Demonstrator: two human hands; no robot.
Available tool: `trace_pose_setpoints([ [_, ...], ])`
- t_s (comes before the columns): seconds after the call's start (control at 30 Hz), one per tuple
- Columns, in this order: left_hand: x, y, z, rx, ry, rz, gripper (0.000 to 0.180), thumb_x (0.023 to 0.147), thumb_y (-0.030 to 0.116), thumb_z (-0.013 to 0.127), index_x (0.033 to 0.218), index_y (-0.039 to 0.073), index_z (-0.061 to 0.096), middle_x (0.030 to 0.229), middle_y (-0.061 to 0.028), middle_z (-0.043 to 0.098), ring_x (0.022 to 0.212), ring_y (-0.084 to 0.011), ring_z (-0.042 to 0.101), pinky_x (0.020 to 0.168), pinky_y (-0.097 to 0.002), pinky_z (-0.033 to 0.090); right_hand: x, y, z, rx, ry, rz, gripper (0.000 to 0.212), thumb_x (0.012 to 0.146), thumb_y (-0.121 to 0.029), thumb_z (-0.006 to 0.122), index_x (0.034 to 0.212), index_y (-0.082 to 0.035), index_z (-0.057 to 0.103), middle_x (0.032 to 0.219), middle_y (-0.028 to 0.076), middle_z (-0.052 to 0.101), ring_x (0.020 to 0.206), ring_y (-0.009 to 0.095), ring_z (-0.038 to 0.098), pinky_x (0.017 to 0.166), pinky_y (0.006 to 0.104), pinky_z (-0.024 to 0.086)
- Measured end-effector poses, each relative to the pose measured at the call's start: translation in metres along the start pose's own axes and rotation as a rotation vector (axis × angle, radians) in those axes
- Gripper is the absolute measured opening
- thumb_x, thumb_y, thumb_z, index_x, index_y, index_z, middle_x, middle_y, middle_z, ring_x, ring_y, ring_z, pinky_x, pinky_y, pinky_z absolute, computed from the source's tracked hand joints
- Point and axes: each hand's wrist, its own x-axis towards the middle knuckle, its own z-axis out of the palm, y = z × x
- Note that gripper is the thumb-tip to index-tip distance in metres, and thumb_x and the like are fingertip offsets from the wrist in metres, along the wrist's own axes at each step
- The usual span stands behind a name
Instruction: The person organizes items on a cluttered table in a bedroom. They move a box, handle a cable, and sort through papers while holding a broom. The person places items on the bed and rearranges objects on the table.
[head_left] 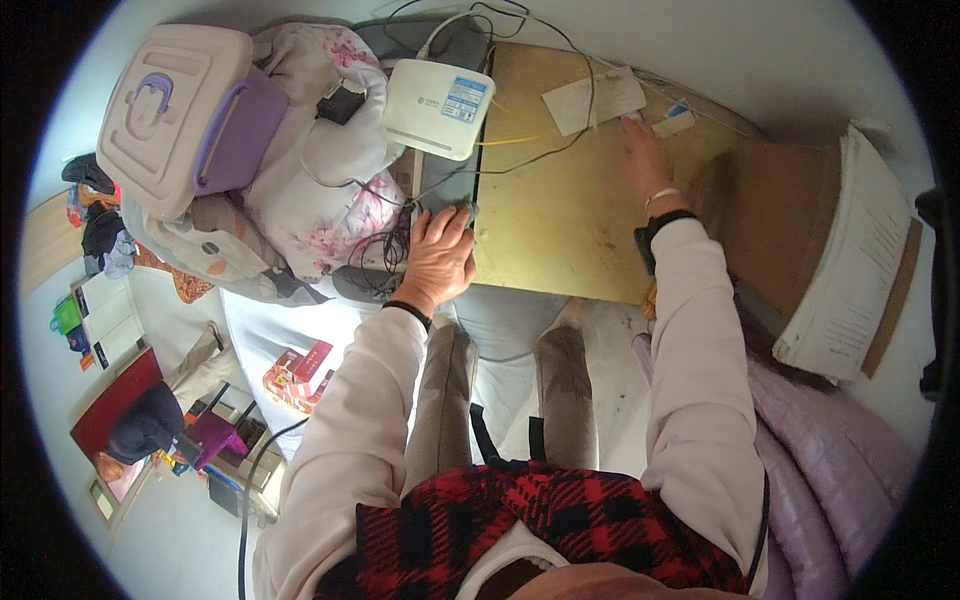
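Note:
My left hand [440,255] rests palm down on the near left corner of a bare wooden board [545,215], next to a tangle of dark cables [385,250]. My right hand [647,155] lies flat on the board farther back, fingers reaching toward a small white and blue item [672,122]. A folded paper [592,100] lies on the board just left of that hand. A white router box [438,108] sits at the board's back left edge. Neither hand holds anything.
A pink and purple lidded storage box [190,110] sits on floral bedding [320,170] at the left. A stack of white papers [850,260] on brown cardboard lies at the right. A lilac quilt [830,450] is at the lower right. A red box [300,375] lies on the white sheet below.

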Motion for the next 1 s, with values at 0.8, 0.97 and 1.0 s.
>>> trace_pose_setpoints([
  [0.8, 0.000, -0.003, 0.005, 0.001, -0.011, -0.024, 0.023, 0.060, 0.022, 0.058, 0.080, 0.011, 0.054, 0.119, -0.0059, 0.046, 0.113, -0.0247, 0.037, 0.094, -0.0468, 0.026, 0.028, -0.022, 0.001, -0.443, -0.417, 0.040, 0.053, 0.069, -0.030, 0.065, 0.113, -0.004, 0.051, 0.110, 0.015, 0.054, 0.104, 0.032, 0.050, 0.095, 0.0498, 0.029],
  [0.97, 0.000, -0.002, 0.006, 0.013, -0.020, -0.038, 0.022, 0.060, 0.022, 0.059, 0.078, 0.011, 0.055, 0.120, -0.0046, 0.045, 0.114, -0.0229, 0.036, 0.094, -0.0471, 0.026, 0.002, -0.016, -0.002, -0.335, -0.460, 0.049, 0.040, 0.073, -0.029, 0.062, 0.105, -0.005, 0.057, 0.102, 0.014, 0.058, 0.097, 0.031, 0.054, 0.090, 0.0478, 0.037],
  [1.0, 0.000, -0.001, 0.006, 0.020, -0.015, -0.040, 0.021, 0.060, 0.022, 0.060, 0.078, 0.012, 0.055, 0.121, -0.0040, 0.044, 0.115, -0.0218, 0.036, 0.094, -0.0473, 0.026, -0.004, -0.014, -0.003, -0.259, -0.437, 0.074, 0.038, 0.074, -0.028, 0.062, 0.102, -0.004, 0.058, 0.101, 0.015, 0.058, 0.095, 0.031, 0.054, 0.086, 0.0467, 0.039],
])
